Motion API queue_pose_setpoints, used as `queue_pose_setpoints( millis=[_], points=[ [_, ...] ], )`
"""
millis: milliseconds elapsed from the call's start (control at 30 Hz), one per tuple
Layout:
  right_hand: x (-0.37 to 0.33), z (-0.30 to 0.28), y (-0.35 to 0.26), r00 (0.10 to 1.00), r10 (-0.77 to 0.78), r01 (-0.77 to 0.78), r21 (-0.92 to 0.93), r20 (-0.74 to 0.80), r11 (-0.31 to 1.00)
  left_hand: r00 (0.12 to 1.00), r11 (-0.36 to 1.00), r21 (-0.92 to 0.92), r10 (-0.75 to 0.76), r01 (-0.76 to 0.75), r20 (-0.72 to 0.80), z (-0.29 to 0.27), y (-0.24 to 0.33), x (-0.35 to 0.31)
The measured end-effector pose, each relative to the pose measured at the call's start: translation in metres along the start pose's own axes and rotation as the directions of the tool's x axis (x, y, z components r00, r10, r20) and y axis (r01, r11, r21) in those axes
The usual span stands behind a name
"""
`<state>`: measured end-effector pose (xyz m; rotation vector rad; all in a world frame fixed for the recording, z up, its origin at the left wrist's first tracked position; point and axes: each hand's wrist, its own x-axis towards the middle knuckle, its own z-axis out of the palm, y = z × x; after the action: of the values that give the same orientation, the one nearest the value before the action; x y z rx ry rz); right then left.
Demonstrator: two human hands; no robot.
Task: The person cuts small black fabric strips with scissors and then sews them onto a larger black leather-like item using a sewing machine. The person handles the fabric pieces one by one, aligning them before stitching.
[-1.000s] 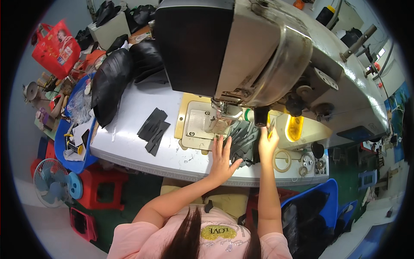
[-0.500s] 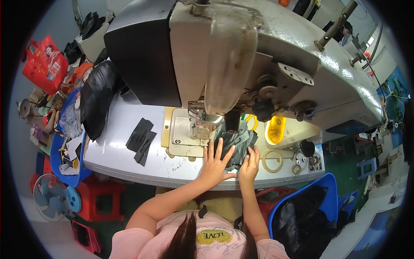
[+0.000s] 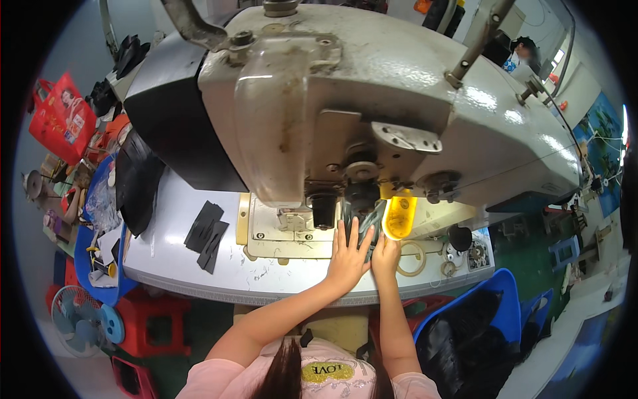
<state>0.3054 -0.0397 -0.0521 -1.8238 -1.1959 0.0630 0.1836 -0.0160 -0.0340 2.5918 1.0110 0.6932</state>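
A pile of dark, narrow strips point(image 3: 372, 217) lies on the sewing machine table, right of the machine's stitching plate point(image 3: 292, 250). My left hand point(image 3: 349, 263) rests flat on the left side of the pile with its fingers spread. Against the right edge of the pile, my right hand point(image 3: 385, 261) has its fingers together and bent around the strips. Its fingertips are partly hidden near the glowing yellow lamp point(image 3: 401, 219). The sewing machine head point(image 3: 392, 86) covers the far end of the pile.
Several loose black strips point(image 3: 206, 234) lie on the table's left. Black pieces point(image 3: 141, 183) hang over its far left corner. A blue bin with black material point(image 3: 512, 306) stands at lower right. A red stool point(image 3: 149, 322) and a fan point(image 3: 74, 316) are at lower left.
The view has shifted, so the machine head looks larger and further left. Both hands have moved right and closer together around the pile. My right hand's fingers are more bent.
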Motion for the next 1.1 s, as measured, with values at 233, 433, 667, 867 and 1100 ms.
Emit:
queue_pose_setpoints(
  millis=[233, 433, 667, 867, 1100],
  points=[
    [-0.004, 0.0, -0.009, 0.982, -0.056, 0.046, -0.057, -0.181, 0.997, 0.998, 1.0, -0.029, -0.007, 0.005, -0.054, -0.009, -0.004, -0.003],
    [-0.005, -0.002, -0.015, 0.97, -0.133, 0.122, -0.068, -0.203, 0.99, 0.999, 0.997, -0.061, -0.044, 0.042, -0.03, -0.033, -0.027, -0.039],
    [-0.023, -0.009, -0.023, 0.89, -0.231, 0.245, -0.016, -0.394, 0.969, 0.921, 0.947, 0.108, -0.26, 0.301, -0.29, -0.089, -0.124, -0.115],
    [-0.044, -0.003, -0.04, 0.874, -0.292, 0.323, 0.015, -0.388, 0.946, 0.875, 0.806, 0.357, -0.378, 0.472, -0.304, -0.12, -0.175, -0.157],
    [-0.07, 0.016, -0.069, 0.881, -0.396, 0.444, 0.169, -0.259, 0.88, 0.866, 0.845, 0.246, -0.399, 0.475, -0.3, -0.126, -0.172, -0.144]
  ],
)
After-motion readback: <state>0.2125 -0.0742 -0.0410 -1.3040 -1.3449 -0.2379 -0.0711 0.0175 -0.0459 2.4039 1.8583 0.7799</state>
